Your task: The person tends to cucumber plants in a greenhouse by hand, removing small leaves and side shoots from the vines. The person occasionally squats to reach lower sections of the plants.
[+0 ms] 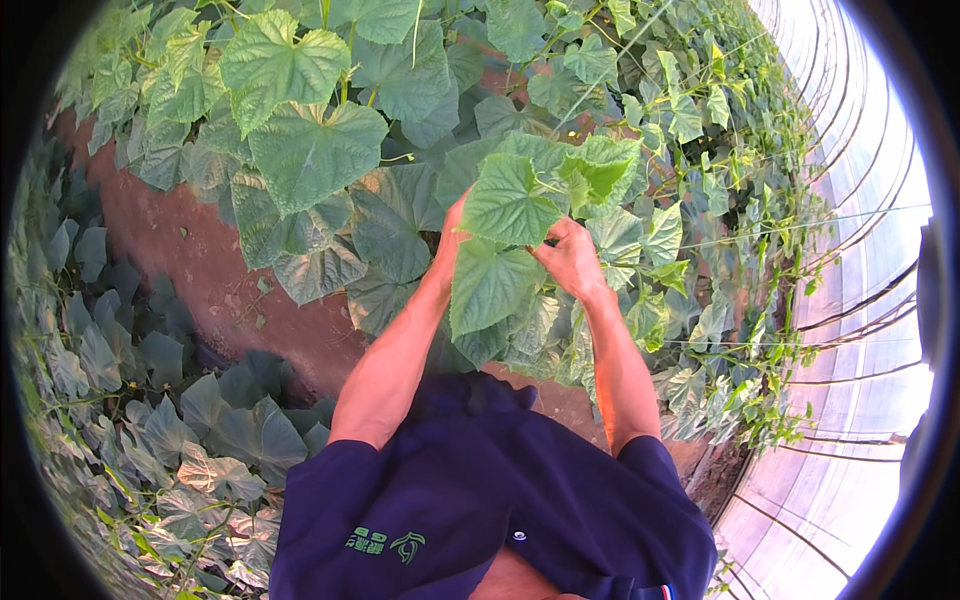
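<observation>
Both my arms reach forward into a tall green vine with broad lobed leaves, likely cucumber. My left hand (459, 225) is mostly covered by a large leaf (510, 201); its fingers are hidden. At the right side of that leaf is my right hand (568, 255), its fingers bent and thumb and forefinger close together near the stem; whether something is pinched between them cannot be made out. A second broad leaf (491, 286) hangs between my wrists. Paler young leaves (592, 176) stand at the shoot's tip, just beyond my hands. A thin string (615, 64) runs up from there.
Dense vine rows fill the far side and the right. Reddish-brown bare soil (180, 262) forms a path at the left, with another row of vines (247, 435) beyond it. A translucent greenhouse wall with curved ribs (855, 300) rises at the right. Thin strings cross the right-hand plants.
</observation>
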`<state>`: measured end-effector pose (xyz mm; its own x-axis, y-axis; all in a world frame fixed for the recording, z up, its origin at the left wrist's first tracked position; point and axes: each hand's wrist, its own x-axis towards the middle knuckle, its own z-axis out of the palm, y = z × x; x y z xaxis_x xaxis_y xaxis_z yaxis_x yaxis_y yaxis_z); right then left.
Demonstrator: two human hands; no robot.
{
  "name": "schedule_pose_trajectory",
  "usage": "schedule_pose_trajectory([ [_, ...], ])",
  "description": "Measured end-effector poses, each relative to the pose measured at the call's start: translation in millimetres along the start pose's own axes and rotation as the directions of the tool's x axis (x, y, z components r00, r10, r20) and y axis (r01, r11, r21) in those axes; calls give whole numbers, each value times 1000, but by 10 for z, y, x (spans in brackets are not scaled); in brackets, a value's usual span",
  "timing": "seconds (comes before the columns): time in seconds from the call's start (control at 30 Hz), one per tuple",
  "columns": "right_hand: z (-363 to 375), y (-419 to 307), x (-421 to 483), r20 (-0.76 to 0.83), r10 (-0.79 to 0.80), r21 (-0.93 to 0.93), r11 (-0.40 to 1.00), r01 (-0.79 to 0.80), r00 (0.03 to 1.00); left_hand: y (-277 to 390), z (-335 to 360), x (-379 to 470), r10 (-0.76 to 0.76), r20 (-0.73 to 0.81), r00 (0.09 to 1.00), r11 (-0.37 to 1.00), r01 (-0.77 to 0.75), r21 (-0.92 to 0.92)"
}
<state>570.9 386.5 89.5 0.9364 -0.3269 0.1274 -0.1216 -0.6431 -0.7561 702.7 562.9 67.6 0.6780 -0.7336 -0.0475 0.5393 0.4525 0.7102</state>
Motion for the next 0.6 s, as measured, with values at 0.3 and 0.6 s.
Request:
schedule_pose_trajectory([
  [0.3,80,-271,399,-166,211,325,934,-148,963,-7,-285,304,39,120,992,995,-28,-96],
  [0.6,591,388,774,33,21,795,606,-38,999,221,-492,566,-250,146,957,948,211,238],
])
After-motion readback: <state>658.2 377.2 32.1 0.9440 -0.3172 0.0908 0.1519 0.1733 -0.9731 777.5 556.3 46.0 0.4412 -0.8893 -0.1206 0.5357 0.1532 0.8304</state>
